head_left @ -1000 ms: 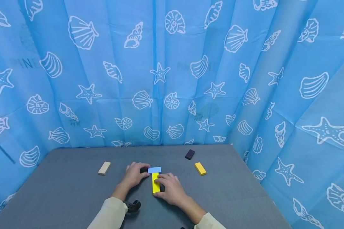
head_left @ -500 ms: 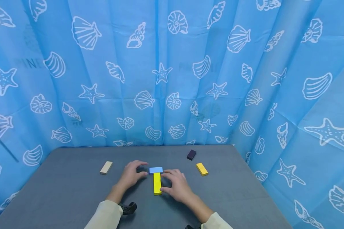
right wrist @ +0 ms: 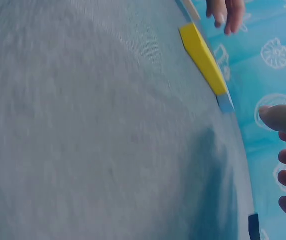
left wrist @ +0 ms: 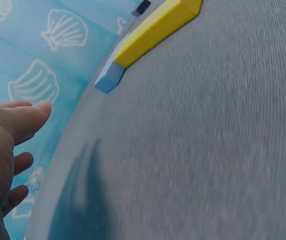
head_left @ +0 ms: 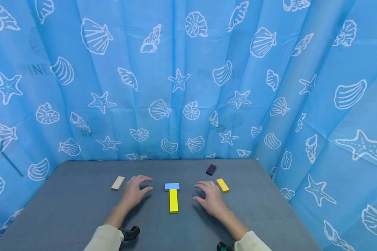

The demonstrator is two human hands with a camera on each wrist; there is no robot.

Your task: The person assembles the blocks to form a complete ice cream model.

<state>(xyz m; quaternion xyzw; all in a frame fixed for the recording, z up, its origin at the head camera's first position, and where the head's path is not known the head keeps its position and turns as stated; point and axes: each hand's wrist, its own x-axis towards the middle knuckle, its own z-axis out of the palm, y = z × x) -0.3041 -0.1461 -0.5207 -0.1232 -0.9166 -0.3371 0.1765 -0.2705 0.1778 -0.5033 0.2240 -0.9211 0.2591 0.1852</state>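
A blue block point(head_left: 172, 187) lies crosswise on the table, and a long bright yellow block point(head_left: 174, 201) meets its near side, so the two form a T. To the left of the pair hovers my left hand point(head_left: 134, 191), fingers relaxed and holding nothing. My right hand point(head_left: 211, 198) is off to the right of the yellow block, likewise with nothing in its loosely bent fingers. Both hands cast shadows on the table. In the left wrist view the yellow block point(left wrist: 155, 32) runs up to the blue block point(left wrist: 110, 76).
A beige block point(head_left: 117, 183) lies to the left of my left hand. Beyond my right hand are an orange-yellow block point(head_left: 222, 185) and a dark block point(head_left: 211, 169). A blue shell-patterned curtain point(head_left: 182, 87) hangs behind the grey table point(head_left: 81, 209).
My right hand has let go of the yellow block and moved right. My left hand has drawn away to the left from the blue block. The T of blocks keeps its shape.
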